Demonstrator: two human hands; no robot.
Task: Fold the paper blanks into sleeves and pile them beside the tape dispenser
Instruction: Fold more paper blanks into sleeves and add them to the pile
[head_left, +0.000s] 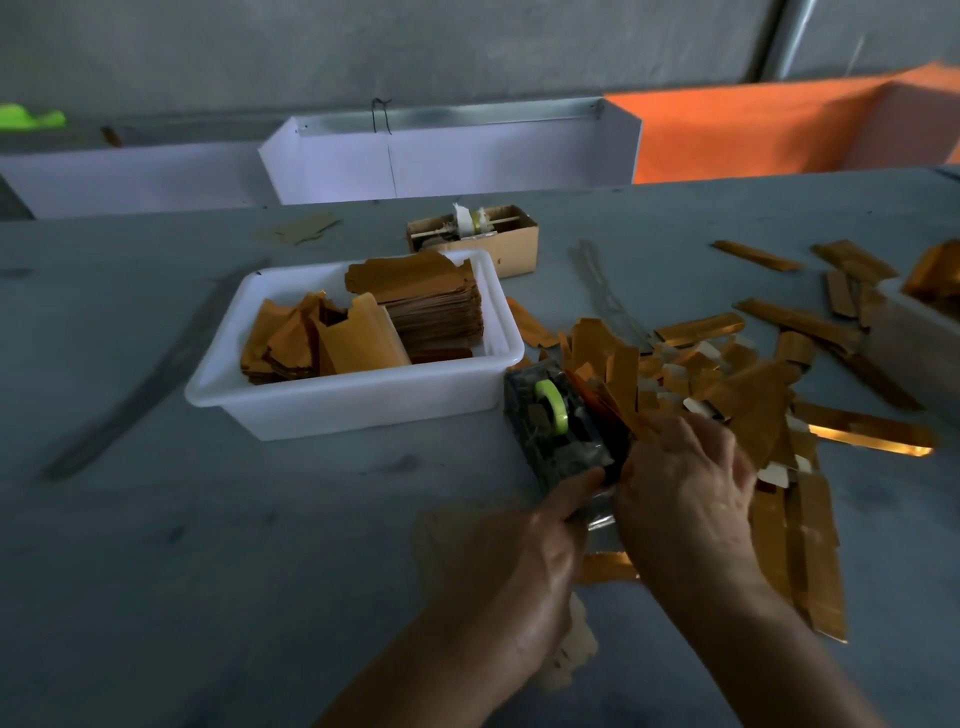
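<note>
- The tape dispenser (563, 426), dark with a lime-green roll, is the landmark: it sits on the grey table (208, 545), touching the near right corner of the white tub (358, 400).
- Inside that tub, left of the dispenser, lie the unfolded paper blanks (431, 304): a neat stack at the back and looser orange pieces in front.
- The finished sleeves (727, 384) spread in a loose, fanned heap just right of the dispenser, some leaning against its side, others scattered farther right.
- Both hands meet at the dispenser's near end. The left hand (524, 577) has thumb and forefinger pressed together on what looks like a strip of clear tape (600, 514); its other fingers curl under, out of sight.
- The right hand (691, 488) arches over the same spot, fingers bent down; I cannot tell exactly what they pinch, because the back of the hand hides the tips.
- A gold piece (608, 566) lies under the wrists, nearer than the dispenser.
- Risks, as I judge them: the tape may stick to itself or to the fingers if it is pulled slack; a sideways tug could drag the dispenser into the tub; the right forearm could sweep the leaning sleeves off their heap.
</note>
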